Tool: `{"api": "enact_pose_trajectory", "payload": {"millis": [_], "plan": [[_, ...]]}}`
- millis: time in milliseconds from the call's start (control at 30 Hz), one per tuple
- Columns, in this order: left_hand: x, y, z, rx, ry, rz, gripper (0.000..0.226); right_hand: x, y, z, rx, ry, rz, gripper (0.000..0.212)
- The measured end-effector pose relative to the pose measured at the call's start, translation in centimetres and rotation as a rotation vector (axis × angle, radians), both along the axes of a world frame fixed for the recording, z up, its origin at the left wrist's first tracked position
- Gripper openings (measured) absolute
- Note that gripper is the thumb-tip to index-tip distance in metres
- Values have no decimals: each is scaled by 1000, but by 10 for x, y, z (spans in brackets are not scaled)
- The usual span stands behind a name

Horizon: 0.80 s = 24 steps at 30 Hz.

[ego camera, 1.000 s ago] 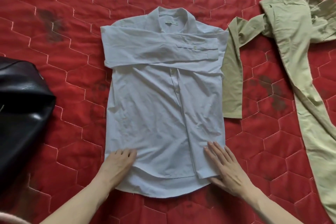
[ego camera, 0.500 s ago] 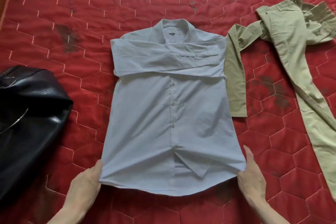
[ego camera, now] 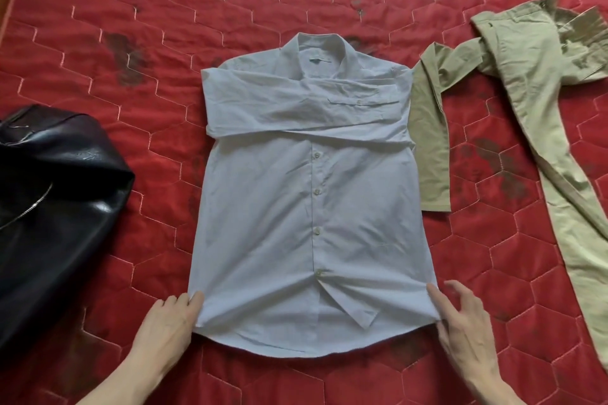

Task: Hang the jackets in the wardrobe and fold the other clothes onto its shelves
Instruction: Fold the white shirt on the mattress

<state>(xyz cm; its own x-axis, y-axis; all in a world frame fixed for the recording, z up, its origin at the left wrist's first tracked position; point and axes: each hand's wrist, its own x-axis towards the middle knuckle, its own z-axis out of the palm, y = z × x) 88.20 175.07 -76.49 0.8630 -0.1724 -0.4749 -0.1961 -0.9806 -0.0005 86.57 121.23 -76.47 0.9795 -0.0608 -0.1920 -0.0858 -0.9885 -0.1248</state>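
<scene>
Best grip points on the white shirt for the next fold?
Pinch the two bottom corners of the white shirt, coming in from the hem side, where the left hand and right hand already sit. It lies flat, sleeves crossed on the chest, so the hem probably lifts cleanly toward the collar.

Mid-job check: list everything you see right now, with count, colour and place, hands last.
shirt: one, pale blue, centre of the quilt, buttoned front up, sleeves folded across the chest
trousers: one pair, khaki, right of the shirt, spread loosely; one leg lies beside the shirt's right edge
jacket: one, black and glossy with a zip, left edge of view
quilt: one, red with hexagon stitching and dark patches, under everything
left hand: pinches the shirt's lower left corner
right hand: fingers spread, at the shirt's lower right corner; whether it has a grip there is unclear
</scene>
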Motion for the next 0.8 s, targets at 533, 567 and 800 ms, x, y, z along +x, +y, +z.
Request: {"api": "enact_pose_trajectory", "payload": {"millis": [533, 567, 800], "plan": [[9, -44, 0, -79, -162, -386, 36, 10, 24, 0, 75, -22, 482, 54], [8, -52, -2, -118, -192, -419, 35, 15, 38, -3, 105, -29, 537, 47], [10, -98, -9, -138, -120, -625, 22, 49, 101, -19, 30, -81, 785, 23]]}}
